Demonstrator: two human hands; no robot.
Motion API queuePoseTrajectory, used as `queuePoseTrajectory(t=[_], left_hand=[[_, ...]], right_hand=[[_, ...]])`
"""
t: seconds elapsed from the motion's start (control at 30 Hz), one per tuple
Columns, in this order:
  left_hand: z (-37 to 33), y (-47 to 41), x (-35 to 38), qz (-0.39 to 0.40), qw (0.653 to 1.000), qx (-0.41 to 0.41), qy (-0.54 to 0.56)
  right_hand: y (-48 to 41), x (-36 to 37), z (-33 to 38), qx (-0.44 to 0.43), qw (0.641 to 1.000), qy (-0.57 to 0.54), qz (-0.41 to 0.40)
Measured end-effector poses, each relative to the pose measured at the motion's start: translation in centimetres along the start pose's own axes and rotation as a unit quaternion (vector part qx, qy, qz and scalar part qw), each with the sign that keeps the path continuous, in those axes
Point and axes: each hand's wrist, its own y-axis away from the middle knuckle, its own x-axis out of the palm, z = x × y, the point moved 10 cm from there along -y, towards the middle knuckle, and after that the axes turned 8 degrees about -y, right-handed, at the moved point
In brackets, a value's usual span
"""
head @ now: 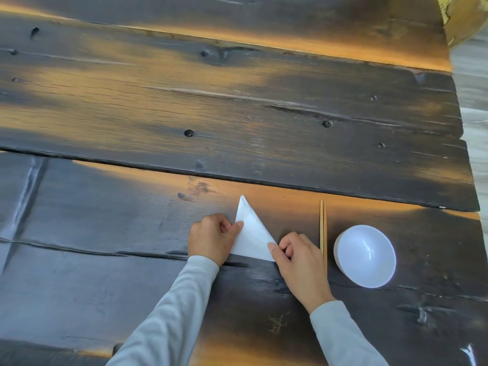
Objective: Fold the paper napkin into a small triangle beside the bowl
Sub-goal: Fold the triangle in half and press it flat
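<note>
Only one view here, the head cam looking down at a dark plank table (237, 114), so that's all I've got to go on.

The paper napkin (252, 236) is already a white triangle lying flat on the wood, apex pointing away from the person, long axis running from that far tip back toward them. It sits left of a pair of chopsticks (323, 233), which lie between it and the white bowl (365, 256). So it's near the bowl, not touching it.

Left hand (211, 240) is curled with the thumb and fingertip pressed onto the left edge about midway up, pinning rather than lifting as far as I can tell. Right hand (298, 262) is closed in a pinch on the near right corner, thumb on top of the paper.

Both hands are on it, but the right one is the one between napkin and bowl, so I'd guess any last fold or nudge toward the bowl goes that way, across the short axis. Looks nearly done to me, maybe one more crease.
</note>
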Motion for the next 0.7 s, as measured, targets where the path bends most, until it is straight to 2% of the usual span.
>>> queuePoseTrajectory(t=[0.1, 0.2, 0.3, 0.37, 0.5, 0.7], left_hand=[[0.1, 0.0, 0.0, 0.001, 1.0, -0.005, -0.001], [0.2, -0.1, 0.2, 0.005, 1.0, -0.009, -0.001], [0.4, -0.1, 0.3, 0.008, 1.0, -0.016, -0.005], [0.6, -0.1, 0.4, 0.012, 1.0, -0.019, -0.003], [0.3, 0.0, 0.3, 0.008, 1.0, -0.012, 0.002], [0.4, -0.1, 0.3, 0.004, 1.0, -0.011, 0.0]], right_hand=[[0.6, -0.7, 0.4, -0.003, 0.999, 0.005, -0.033], [2.4, -1.0, 2.6, -0.059, 0.995, 0.01, -0.076], [4.7, 2.1, 5.7, -0.133, 0.99, 0.02, -0.039], [6.2, 5.2, 7.3, -0.162, 0.984, 0.075, 0.009], [7.2, 8.6, 6.7, -0.123, 0.98, 0.146, 0.06], [7.9, 7.8, 3.2, -0.104, 0.977, 0.174, 0.072]])
